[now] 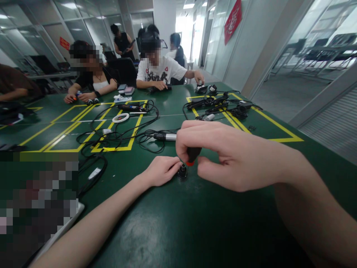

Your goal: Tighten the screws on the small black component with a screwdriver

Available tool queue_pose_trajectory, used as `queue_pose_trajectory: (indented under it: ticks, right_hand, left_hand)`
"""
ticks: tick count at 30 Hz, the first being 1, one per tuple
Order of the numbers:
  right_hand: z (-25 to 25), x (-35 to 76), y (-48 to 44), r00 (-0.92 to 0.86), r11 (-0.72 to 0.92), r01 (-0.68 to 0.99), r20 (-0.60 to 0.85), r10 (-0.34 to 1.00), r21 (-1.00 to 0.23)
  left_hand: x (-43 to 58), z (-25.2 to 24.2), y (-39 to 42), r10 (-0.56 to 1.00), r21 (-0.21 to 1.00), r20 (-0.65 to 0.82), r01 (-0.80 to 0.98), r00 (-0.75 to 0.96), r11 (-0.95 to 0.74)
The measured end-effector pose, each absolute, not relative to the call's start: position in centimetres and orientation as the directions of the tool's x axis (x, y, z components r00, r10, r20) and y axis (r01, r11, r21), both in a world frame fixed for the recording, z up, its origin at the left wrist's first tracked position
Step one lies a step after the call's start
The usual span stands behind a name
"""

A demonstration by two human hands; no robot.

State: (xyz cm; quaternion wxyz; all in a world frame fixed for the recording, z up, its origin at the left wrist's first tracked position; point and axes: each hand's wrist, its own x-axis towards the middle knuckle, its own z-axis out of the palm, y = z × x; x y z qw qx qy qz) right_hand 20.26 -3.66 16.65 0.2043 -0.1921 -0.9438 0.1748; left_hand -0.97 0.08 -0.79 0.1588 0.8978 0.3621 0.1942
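Note:
My right hand (pixel 223 154) is closed on a screwdriver (pixel 193 153) with a black handle and a red collar; it points down, and my fingers cover most of the handle. Just under it, a small round black part (pixel 182 175) with a metal piece on top rests on the green table (pixel 156 223). My left hand (pixel 163 171) lies on the table with thumb and forefinger closed at the left side of that part. Whether the screwdriver tip touches the part I cannot tell.
Behind my hands lie a silver-and-black cylindrical tool (pixel 166 137) and tangled black cables (pixel 150 143). A white ring (pixel 121 118) sits within yellow tape lines. More cables and adapters (pixel 214 106) are at the back right. Other people (pixel 158 70) sit across the table.

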Motion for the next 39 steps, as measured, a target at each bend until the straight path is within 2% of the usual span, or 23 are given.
queue_pose_trajectory:
  ticks: [7,12,15,20,24,30,39]
  right_hand:
    - [16.3,20.0,-3.3,-0.824,0.851,0.299,0.334,0.459,-0.431]
    - [16.4,19.9,-3.4,-0.838,0.841,0.28,0.31,0.449,-0.463]
    - [16.0,19.7,-3.0,-0.812,0.855,0.334,0.341,0.474,-0.396]
    - [15.2,19.6,-2.3,-0.726,0.819,0.521,0.379,0.574,-0.24]
    - [15.2,19.8,-2.4,-0.718,0.824,0.499,0.404,0.567,-0.268]
    - [15.6,19.7,-3.1,-0.748,0.829,0.456,0.365,0.554,-0.324]
    - [15.4,19.7,-2.7,-0.664,0.733,0.66,0.329,0.672,-0.164]
  left_hand:
    - [-0.9,-1.1,0.2,0.725,0.396,0.221,0.619,0.653,-0.678]
    - [-1.0,-0.9,-0.1,0.738,0.428,0.254,0.612,0.625,-0.666]
    - [-0.9,-0.7,-0.1,0.732,0.424,0.236,0.61,0.639,-0.669]
    - [-0.6,-0.5,0.2,0.718,0.393,0.171,0.622,0.674,-0.677]
    - [-0.7,-0.4,0.1,0.712,0.411,0.164,0.608,0.683,-0.679]
    - [-1.2,-0.7,0.2,0.67,0.448,0.206,0.541,0.713,-0.712]
    - [-1.0,-0.2,0.0,0.648,0.457,0.216,0.511,0.731,-0.728]
